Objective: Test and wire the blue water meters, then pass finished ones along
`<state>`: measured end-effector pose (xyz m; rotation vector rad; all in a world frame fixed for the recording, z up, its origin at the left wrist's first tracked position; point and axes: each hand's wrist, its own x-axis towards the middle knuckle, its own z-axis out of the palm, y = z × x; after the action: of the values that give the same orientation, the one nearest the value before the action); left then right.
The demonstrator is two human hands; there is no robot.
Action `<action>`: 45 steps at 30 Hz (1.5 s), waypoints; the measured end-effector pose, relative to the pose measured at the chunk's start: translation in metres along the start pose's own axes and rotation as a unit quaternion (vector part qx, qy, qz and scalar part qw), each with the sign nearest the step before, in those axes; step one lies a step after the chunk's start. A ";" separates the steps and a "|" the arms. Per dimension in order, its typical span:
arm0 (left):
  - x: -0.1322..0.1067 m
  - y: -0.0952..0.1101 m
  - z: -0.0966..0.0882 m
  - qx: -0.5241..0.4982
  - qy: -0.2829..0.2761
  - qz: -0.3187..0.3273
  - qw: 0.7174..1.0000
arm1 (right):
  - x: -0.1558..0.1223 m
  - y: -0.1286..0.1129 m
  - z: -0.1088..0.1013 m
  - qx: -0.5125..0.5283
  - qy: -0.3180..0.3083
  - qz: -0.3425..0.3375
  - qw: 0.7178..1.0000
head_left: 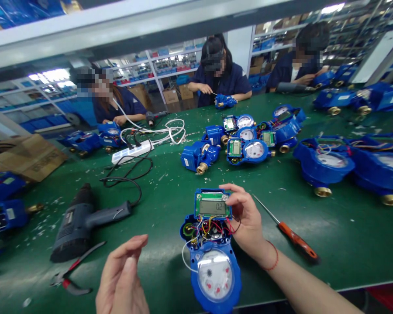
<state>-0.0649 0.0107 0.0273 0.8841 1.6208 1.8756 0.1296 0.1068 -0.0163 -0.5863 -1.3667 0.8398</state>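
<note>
At table [163,209], blue meter [212,253], open (wires [211,226] exposed)

The left hand [124,277] hovers loosely cupped — the right hand [250,224] grips, fingers curled.

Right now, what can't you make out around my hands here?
- Left hand: wrist cut off by the head view's bottom edge.
- Display: back hidden behind its own front, head view.
- Dial: fine markings too small, head view.
- Nearest right-edge meter: cut off by that edge, head view.
</note>
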 end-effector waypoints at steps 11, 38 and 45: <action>-0.029 0.021 0.061 0.310 -0.196 0.385 0.847 | -0.007 0.001 -0.002 -0.013 -0.037 0.007 0.999; -0.018 -0.009 0.041 0.155 -0.149 -0.016 0.976 | 0.005 -0.001 -0.014 0.056 0.074 0.009 0.996; -0.043 -0.028 0.070 0.043 -0.293 -0.166 0.941 | 0.004 -0.001 -0.012 0.047 0.113 0.008 0.992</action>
<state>0.0149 0.0301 -0.0006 1.0093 1.3711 1.1690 0.1420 0.1104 -0.0145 -0.6013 -1.1130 0.8198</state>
